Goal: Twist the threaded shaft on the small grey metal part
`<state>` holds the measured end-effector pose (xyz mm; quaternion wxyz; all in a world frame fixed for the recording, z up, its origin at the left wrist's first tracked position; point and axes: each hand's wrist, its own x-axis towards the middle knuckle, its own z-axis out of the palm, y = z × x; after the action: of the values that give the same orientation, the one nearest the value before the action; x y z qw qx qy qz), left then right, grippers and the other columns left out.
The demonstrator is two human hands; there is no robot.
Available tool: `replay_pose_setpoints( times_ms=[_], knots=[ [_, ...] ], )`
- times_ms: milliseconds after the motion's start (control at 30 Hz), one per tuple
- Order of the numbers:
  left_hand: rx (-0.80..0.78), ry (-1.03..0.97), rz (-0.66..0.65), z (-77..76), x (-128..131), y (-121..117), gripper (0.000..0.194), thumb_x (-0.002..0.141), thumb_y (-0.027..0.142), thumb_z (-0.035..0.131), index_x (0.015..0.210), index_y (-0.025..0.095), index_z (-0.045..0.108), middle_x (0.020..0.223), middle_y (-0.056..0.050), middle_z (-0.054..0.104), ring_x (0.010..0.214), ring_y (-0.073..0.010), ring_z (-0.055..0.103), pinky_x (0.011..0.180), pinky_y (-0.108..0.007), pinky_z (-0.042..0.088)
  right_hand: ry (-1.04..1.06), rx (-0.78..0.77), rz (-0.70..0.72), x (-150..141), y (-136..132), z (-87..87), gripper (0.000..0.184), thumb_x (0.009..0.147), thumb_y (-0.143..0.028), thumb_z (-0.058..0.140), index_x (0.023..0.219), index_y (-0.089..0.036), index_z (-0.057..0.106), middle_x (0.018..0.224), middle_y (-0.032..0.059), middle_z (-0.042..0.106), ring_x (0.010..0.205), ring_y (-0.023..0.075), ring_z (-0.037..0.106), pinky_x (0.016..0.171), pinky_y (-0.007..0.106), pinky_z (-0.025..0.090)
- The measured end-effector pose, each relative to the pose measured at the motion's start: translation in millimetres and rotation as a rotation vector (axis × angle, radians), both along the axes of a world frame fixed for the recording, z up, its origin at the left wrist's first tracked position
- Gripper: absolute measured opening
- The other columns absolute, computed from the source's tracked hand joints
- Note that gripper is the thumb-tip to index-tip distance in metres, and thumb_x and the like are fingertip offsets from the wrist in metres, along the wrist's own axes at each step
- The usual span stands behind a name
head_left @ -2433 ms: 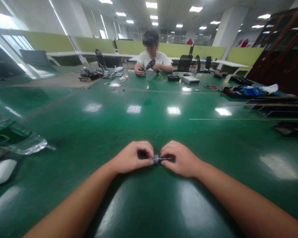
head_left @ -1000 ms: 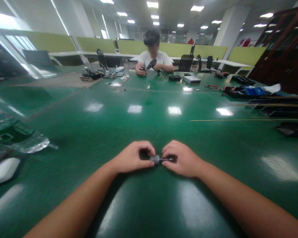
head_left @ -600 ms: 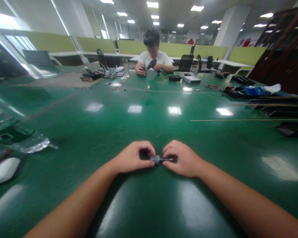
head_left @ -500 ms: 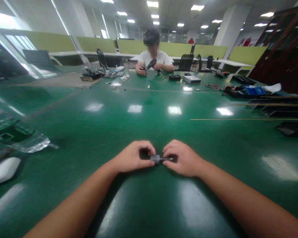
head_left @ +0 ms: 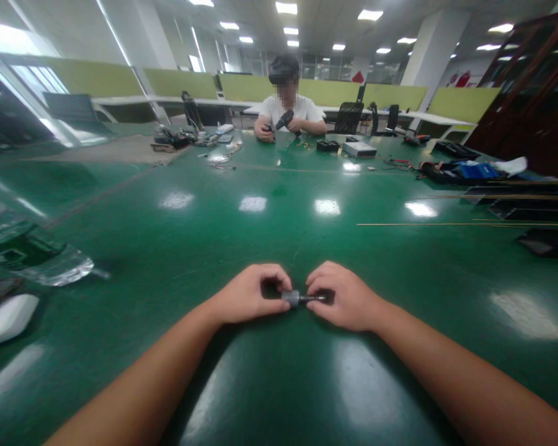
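A small grey ribbed cylinder [head_left: 291, 298] lies sideways low in the middle of the head view, with a thin dark metal shaft [head_left: 305, 298] running to the right from it. My left hand [head_left: 253, 294] pinches the cylinder's left end between thumb and fingers. The shaft's far part is held by my right hand [head_left: 341, 297], closed around it with fingertips near its middle. Both hands rest at or just above the green table [head_left: 270, 241]. Fingers partly cover both ends, so the exact kind of part cannot be made out.
At left lie a clear water bottle [head_left: 51, 260] and a white object [head_left: 7, 322]. Thin rods [head_left: 423, 224] and black trays [head_left: 549, 241] are at right. Across the table a person [head_left: 288, 114] holds a power drill [head_left: 283, 119], near a white box [head_left: 359, 148].
My right hand has shifted very slightly to the right. Both hands keep their hold on the part.
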<state>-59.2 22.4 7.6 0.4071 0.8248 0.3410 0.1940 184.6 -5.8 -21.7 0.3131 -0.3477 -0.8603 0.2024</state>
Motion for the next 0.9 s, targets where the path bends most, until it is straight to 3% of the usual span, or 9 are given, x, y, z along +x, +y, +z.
replay_pose_setpoints(
  times_ms=[900],
  knots=[
    [0.021, 0.025, 0.004, 0.5, -0.1, 0.2, 0.018, 0.075, 0.025, 0.077, 0.087, 0.015, 0.07, 0.088, -0.004, 0.067, 0.083, -0.0183, 0.062, 0.077, -0.029, 0.049, -0.01, -0.005, -0.001, 2.7, -0.1, 0.9, 0.01, 0.073, -0.015, 0.075, 0.079, -0.02, 0.069, 0.096, 0.004, 0.072, 0.092, 0.0213, 0.062, 0.086, 0.038, 0.049]
  ],
)
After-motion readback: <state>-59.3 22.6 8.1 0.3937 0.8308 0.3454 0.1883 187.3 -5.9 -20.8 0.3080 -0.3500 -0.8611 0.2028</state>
